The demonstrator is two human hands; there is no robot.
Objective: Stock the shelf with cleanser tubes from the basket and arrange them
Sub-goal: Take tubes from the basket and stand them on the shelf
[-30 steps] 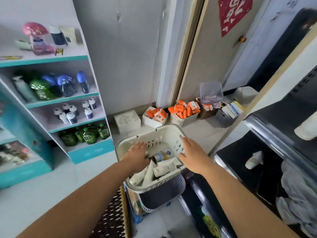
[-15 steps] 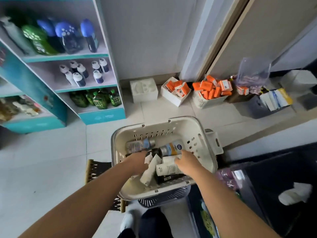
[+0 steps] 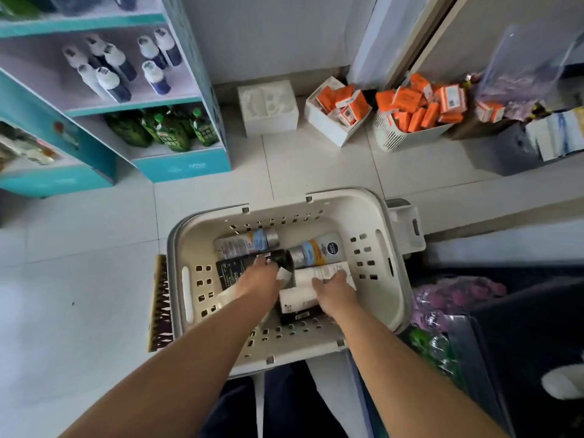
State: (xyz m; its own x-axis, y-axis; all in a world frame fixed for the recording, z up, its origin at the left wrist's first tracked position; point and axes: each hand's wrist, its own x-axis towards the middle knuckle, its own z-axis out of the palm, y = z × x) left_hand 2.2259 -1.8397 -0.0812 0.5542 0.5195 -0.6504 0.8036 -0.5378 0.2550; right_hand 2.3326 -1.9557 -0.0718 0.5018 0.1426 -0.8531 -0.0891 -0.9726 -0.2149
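Inside the basket (image 3: 398,248), left hand (image 3: 259,281) and right hand (image 3: 332,292) lie on tubes (image 3: 316,272).

The tiled floor (image 3: 79,279) is pale and glossy. At the far left, green bottles (image 3: 167,131) are grouped low down, with white-capped dark blue bottles (image 3: 117,74) ranged above them. Against the far wall a white moulded foam block (image 3: 268,105) is noted. To its right is an open white carton (image 3: 328,128), and next to that a slotted white tub (image 3: 407,137); both are filled with orange packets (image 3: 420,112). At the far right a clear plastic bag (image 3: 524,58) is seen above a dark grey bin (image 3: 502,153) packed with pale packets (image 3: 559,134). At the near left a brown patterned panel (image 3: 159,305), possibly a mat, is stood on edge. At the near right, purple goods (image 3: 458,298) are wrapped in clear film.
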